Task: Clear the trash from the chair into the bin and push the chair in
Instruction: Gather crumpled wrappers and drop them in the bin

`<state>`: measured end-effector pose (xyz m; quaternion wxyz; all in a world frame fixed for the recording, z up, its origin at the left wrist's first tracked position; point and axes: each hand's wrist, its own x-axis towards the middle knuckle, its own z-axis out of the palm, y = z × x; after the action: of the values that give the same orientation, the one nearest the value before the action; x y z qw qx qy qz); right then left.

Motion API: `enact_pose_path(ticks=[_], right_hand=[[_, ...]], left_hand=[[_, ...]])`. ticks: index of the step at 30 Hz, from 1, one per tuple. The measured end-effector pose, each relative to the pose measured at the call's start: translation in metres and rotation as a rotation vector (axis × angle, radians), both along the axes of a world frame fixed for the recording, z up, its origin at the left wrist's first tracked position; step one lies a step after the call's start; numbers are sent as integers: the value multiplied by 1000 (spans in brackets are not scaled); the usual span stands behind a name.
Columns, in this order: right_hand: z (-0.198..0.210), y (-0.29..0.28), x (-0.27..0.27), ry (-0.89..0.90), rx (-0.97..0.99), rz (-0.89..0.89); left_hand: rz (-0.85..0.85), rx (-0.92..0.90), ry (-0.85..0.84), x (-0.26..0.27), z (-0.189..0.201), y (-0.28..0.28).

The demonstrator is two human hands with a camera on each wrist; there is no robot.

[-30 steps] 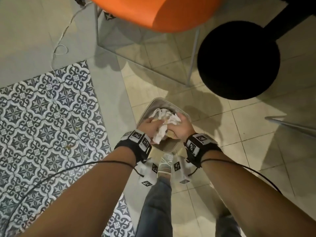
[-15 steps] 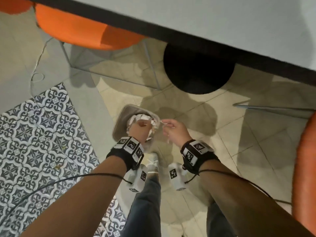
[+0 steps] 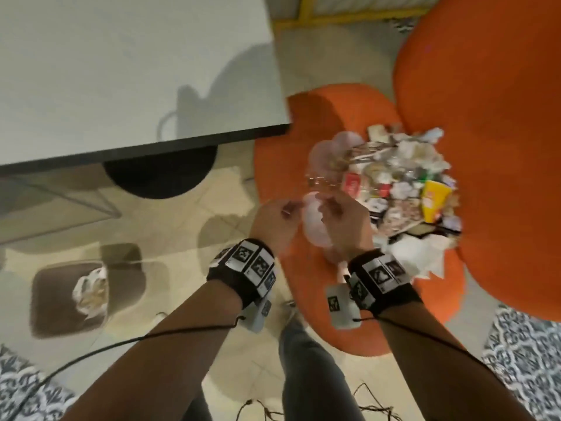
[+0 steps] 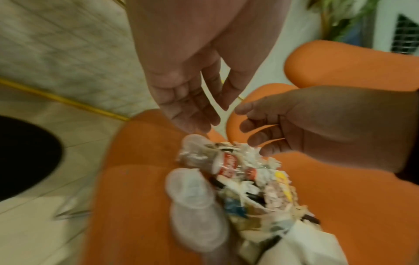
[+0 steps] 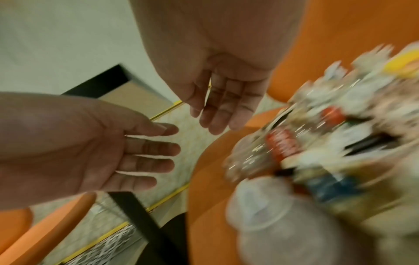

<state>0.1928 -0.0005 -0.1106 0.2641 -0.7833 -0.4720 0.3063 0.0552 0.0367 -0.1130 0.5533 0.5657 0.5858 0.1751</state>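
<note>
trash (image 3: 397, 183) is heaped on the seat of the orange chair (image 3: 501, 132), toward the backrest: crumpled white paper, a yellow carton (image 3: 432, 202), a red-labelled clear bottle (image 3: 349, 182) and clear plastic cups (image 3: 315, 226) are seen at the near edge of the pile. the white table (image 3: 130, 71) is seen to the left of the chair, its dark-edged corner just beside the seat, with a round black base (image 3: 161, 174) on the tiled floor under it. the brown bin (image 3: 69, 296) is set on the floor well apart from the chair, at the left, and crumpled white paper (image 3: 89, 291) is seen inside it. both hands are held above the front of the seat, close together, over the cups. the left hand (image 3: 274, 221) is shown by the wrist views with fingers straight and relaxed, nothing grasped. the right hand (image 3: 344, 223) is likewise released, its fingers loosely extended and empty. black bands with printed markers are worn on both wrists.
</note>
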Motion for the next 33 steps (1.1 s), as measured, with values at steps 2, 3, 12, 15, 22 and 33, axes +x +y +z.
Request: enact_pose_path(ticks=[2,3,12,15,22,33], right_hand=[[9,-16,54,-44,5,-46],[12,-23,78,-62,-7,-69],[-22,-71,213,-132,-245,-294],[-45,-75,220,-156,-375,-188],[-71,-68,218,-294,-362,-109],[-37,-83,242,-149,-121,-636]], left_hand=[[-96,51,37,56,8,-4],[-138,81,59,78,8,-6],[-564,216,457,165,-18,-19],[-533,327,542,176,-20,-11],[-317,454,474,196,-23,31],[-540,160,766,237,-46,75]])
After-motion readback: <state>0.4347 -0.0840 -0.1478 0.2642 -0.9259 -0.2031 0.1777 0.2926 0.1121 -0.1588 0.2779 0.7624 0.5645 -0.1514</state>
